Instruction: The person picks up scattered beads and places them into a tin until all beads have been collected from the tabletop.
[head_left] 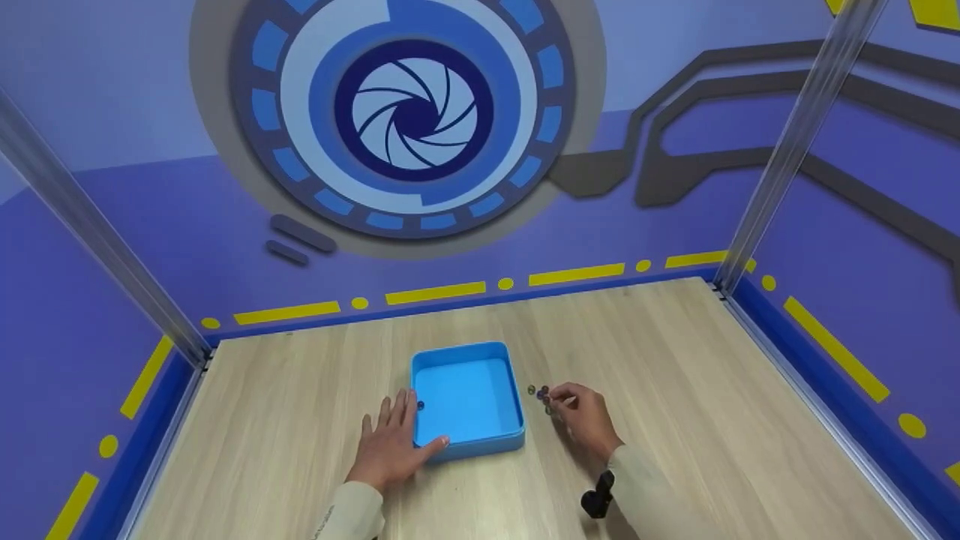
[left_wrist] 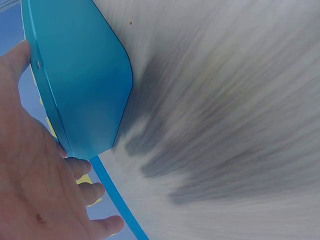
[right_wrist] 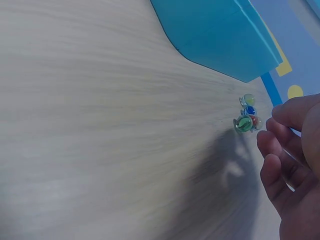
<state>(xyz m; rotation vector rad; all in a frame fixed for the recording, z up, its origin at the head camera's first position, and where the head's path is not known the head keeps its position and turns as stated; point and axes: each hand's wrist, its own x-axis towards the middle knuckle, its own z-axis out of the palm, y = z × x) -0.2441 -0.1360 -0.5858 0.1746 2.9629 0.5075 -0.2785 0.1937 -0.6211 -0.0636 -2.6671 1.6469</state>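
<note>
A square blue box, without a lid, stands on the wooden table. One dark marble lies inside it by the left wall. My left hand rests against the box's near-left corner, fingers spread along the left side and thumb over the front rim. To the right of the box, several glass marbles sit in a small cluster. In the right wrist view a green marble, a blue marble and a yellowish marble show. My right hand reaches to the cluster, fingers bent loosely; no marble shows between its fingertips.
Purple printed wall panels enclose the back and sides of the table. Metal posts stand at the back corners. A small black device sits at the right wrist.
</note>
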